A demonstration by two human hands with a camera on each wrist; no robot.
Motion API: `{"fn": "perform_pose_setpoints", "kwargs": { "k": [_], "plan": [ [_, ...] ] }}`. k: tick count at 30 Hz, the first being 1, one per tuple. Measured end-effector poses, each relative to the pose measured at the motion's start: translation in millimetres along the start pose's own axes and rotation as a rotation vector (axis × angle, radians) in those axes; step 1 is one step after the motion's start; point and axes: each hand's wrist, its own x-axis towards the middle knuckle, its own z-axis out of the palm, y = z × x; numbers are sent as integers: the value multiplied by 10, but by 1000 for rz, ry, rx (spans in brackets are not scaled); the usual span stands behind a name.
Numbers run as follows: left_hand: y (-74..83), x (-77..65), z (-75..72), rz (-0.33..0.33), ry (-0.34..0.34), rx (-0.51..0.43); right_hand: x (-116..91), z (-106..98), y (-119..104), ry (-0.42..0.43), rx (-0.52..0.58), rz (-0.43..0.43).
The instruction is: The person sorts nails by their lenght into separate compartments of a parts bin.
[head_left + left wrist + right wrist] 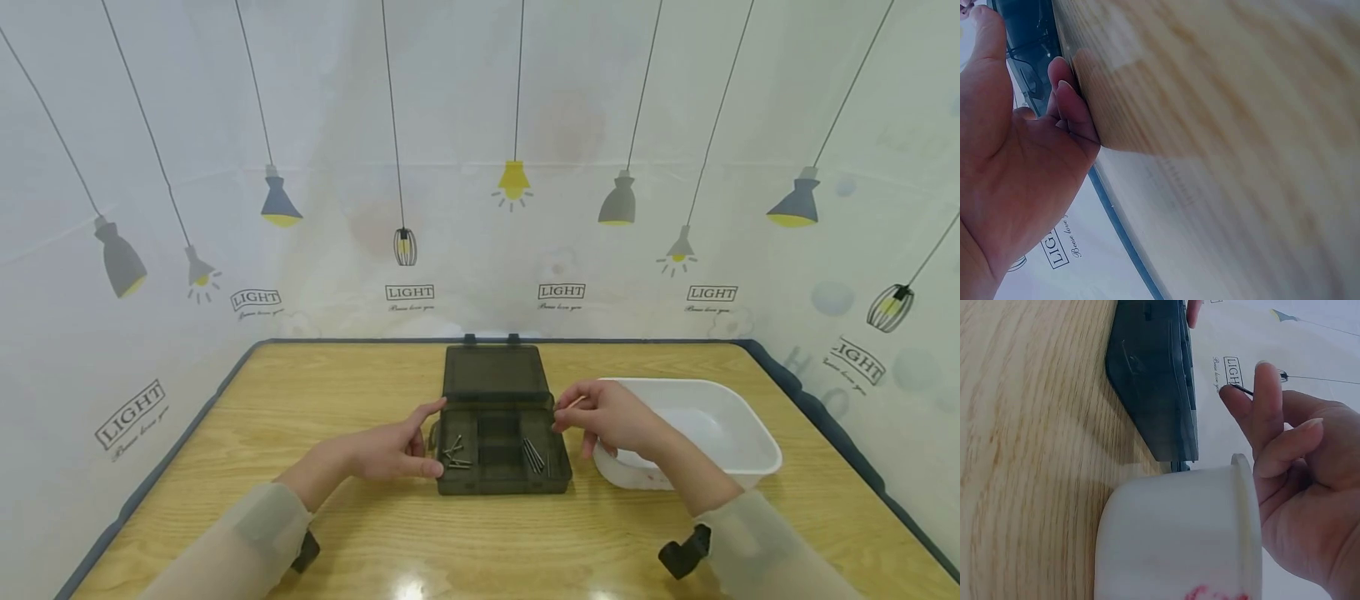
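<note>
A dark translucent compartment box (502, 486) lies with its lid (495, 369) folded back. Several short screws (457, 464) are in its left section. Several thin dark metal rods (533, 456) lie in the right section, while the middle sections look bare. My left hand (382, 452) rests at the box's left side, index finger near the rear corner and thumb touching the front corner. Above the box's right edge, my right hand (618, 419) pinches a thin dark metal rod (1244, 390) between thumb and index finger; its exact kind is too small to tell.
A white plastic basin (750, 433) stands right of the box, under my right forearm, with red marks on its outside. The wooden table (360, 542) has a dark edge. Behind it hangs a white curtain (465, 108) printed with lamps.
</note>
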Motion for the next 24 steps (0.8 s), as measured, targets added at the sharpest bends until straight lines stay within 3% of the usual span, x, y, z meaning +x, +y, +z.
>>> {"fn": "perform_pose_setpoints", "kwargs": {
  "k": [15,24],
  "plan": [
    [6,-2,-11,-10,-3,-1,30,60,-10,-15,-66,1],
    [-2,-1,-9,-5,-9,-3,-28,-22,17,37,-71,14]
  ]
}}
